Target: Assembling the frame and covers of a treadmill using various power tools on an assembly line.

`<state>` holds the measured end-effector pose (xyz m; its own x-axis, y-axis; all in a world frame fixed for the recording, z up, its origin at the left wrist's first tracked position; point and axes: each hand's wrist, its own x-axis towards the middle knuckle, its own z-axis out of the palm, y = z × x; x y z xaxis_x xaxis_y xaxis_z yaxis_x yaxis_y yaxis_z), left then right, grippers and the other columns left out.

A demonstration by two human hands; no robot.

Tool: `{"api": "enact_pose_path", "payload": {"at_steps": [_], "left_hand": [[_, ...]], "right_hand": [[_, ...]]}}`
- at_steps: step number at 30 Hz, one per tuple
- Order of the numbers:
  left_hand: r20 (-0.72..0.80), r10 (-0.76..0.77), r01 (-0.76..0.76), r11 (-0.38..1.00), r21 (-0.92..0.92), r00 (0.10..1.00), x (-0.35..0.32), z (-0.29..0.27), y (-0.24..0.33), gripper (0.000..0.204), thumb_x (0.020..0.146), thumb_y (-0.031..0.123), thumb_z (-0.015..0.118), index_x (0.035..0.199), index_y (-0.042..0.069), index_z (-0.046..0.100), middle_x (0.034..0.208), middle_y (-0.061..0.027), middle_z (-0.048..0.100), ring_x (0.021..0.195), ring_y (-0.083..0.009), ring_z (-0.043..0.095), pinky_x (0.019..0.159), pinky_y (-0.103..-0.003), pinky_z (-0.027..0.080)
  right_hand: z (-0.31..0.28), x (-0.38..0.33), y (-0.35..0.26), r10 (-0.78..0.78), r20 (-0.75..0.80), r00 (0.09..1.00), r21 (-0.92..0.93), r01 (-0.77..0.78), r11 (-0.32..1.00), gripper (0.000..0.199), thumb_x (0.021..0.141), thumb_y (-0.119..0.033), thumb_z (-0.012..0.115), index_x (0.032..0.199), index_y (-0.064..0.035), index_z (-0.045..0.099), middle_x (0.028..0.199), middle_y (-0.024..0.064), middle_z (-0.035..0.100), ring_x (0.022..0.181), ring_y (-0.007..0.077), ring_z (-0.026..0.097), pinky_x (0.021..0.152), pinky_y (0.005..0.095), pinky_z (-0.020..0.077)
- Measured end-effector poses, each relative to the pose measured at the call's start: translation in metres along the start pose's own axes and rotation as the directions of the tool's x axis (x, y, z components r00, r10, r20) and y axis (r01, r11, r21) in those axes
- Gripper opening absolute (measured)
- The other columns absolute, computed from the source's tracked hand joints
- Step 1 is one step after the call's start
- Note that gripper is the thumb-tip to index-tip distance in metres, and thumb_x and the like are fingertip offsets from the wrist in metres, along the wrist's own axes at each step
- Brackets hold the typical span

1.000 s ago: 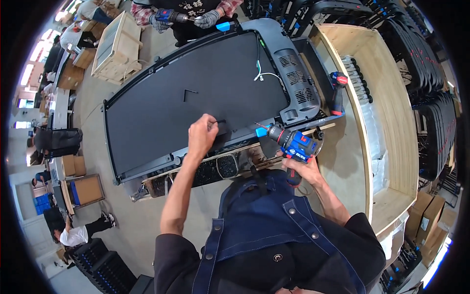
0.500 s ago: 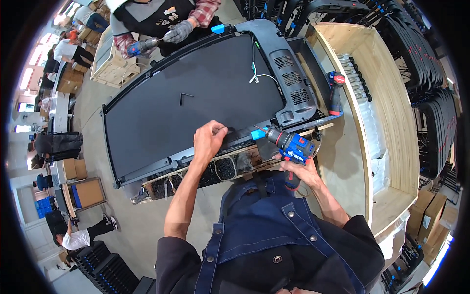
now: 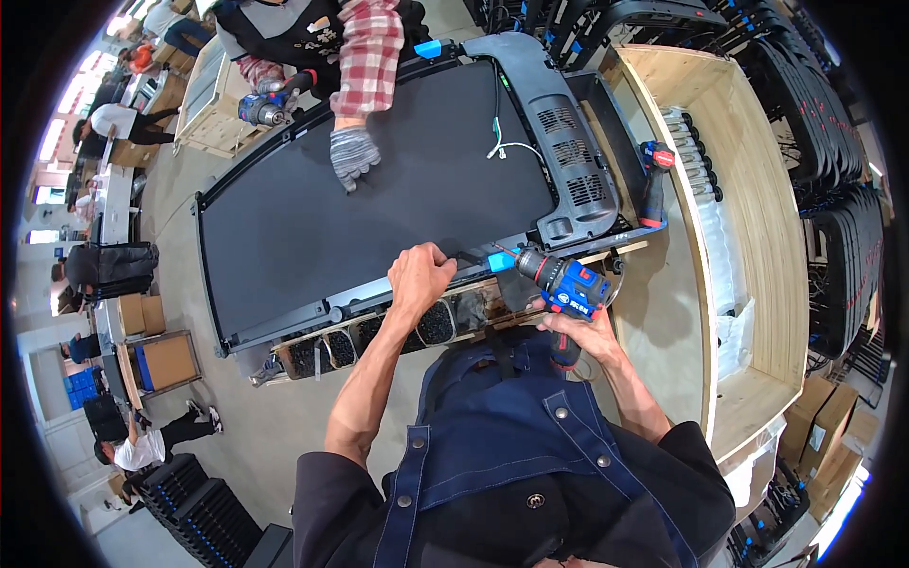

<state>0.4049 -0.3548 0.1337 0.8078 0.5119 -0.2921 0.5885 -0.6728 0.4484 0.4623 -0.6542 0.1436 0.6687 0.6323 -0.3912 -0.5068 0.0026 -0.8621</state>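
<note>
A treadmill deck with a black belt lies across in front of me, its grey motor cover at the right end. My left hand is closed at the near side rail, fingertips pinched together; a dark bit shows beside them, too small to make out. In my right hand is a blue and black cordless drill, its bit pointing left beside a blue corner piece on the rail. Opposite, a co-worker's grey-gloved hand reaches down onto the belt; their other hand holds a second drill.
Below the near rail runs a parts tray with dark small hardware. Another cordless tool rests by the motor end. A wooden crate stands at the right. Loose wires lie near the cover. Stacked black frames are at lower left.
My left hand has shifted slightly right along the rail. The co-worker's gloved hand has come down over the belt where a black hex key lay, which no longer shows. My drill stays nearly still.
</note>
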Motion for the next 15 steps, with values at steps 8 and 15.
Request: {"api": "enact_pose_path", "payload": {"at_steps": [8, 15], "left_hand": [[-0.189, 0.244, -0.232, 0.969, 0.087, 0.951, 0.001, 0.009, -0.002, 0.021, 0.081, 0.023, 0.076, 0.08, 0.003, 0.07, 0.078, -0.0145, 0.071, 0.077, -0.0351, 0.069, 0.07, -0.046, 0.053], [-0.221, 0.802, -0.719, 0.595, 0.358, 0.554, 0.019, 0.013, -0.007, 0.019, 0.081, 0.015, 0.075, 0.085, 0.009, 0.058, 0.084, -0.0077, 0.053, 0.083, -0.0276, 0.06, 0.069, -0.04, 0.051]], "right_hand": [[-0.001, 0.005, 0.001, 0.004, -0.015, 1.0, 0.007, -0.004, 1.0, 0.051, 0.086, 0.006, 0.069, 0.134, -0.0009, 0.054, 0.112, 0.0136, 0.07, 0.104, 0.0217, 0.07, 0.082, 0.0379, 0.0642], [0.008, 0.007, -0.024, 0.039, -0.016, 0.999, -0.014, -0.039, 0.999, 0.049, 0.084, 0.007, 0.068, 0.131, -0.0002, 0.056, 0.112, 0.0145, 0.07, 0.103, 0.0213, 0.07, 0.083, 0.0369, 0.0634]]}}
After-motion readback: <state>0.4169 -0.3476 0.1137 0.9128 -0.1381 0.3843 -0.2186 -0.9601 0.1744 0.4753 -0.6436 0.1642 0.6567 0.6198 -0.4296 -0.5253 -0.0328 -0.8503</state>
